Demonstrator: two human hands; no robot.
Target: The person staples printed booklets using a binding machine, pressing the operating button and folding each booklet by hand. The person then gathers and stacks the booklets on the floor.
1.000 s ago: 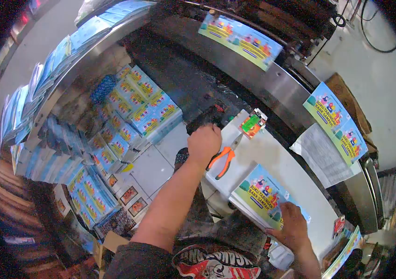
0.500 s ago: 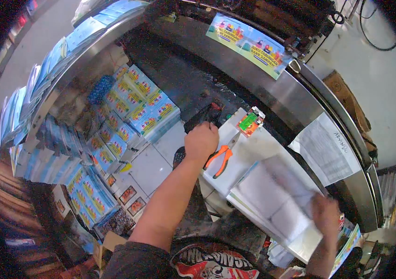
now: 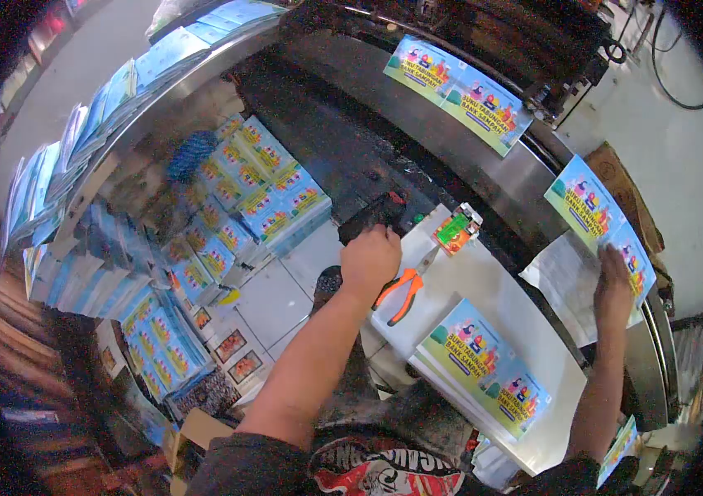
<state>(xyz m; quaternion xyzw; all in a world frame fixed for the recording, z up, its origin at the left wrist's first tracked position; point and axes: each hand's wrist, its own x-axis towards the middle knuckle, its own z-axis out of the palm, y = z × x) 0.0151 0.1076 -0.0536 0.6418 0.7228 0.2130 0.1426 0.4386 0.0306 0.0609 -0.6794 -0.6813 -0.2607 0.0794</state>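
Observation:
My right hand (image 3: pixel 613 285) is at the right end of the long metal bar, its fingers closed on the edge of a printed booklet sheet (image 3: pixel 587 202) with a blue and yellow cover. The sheet lies along the bar, partly over a whitish paper (image 3: pixel 562 273). My left hand (image 3: pixel 370 260) is curled at a black part (image 3: pixel 368 217) beside the white table; what its fingers grip is hidden. Close to that hand, orange-handled pliers (image 3: pixel 401 296) rest on the table. A stack of booklets (image 3: pixel 484 368) lies nearer me, cover up.
The white table (image 3: pixel 525 318) also carries a small green and orange box (image 3: pixel 457 230). Another cover sheet (image 3: pixel 459 95) lies farther along the bar. Bundled booklets (image 3: pixel 273 186) fill the left side, and more booklets (image 3: pixel 174 58) line a curved metal ledge.
My right hand has moved up from beside the table stack to the bar, where a cover sheet now lies. A cover now shows on the stack instead of a blurred white page. My left hand stays put.

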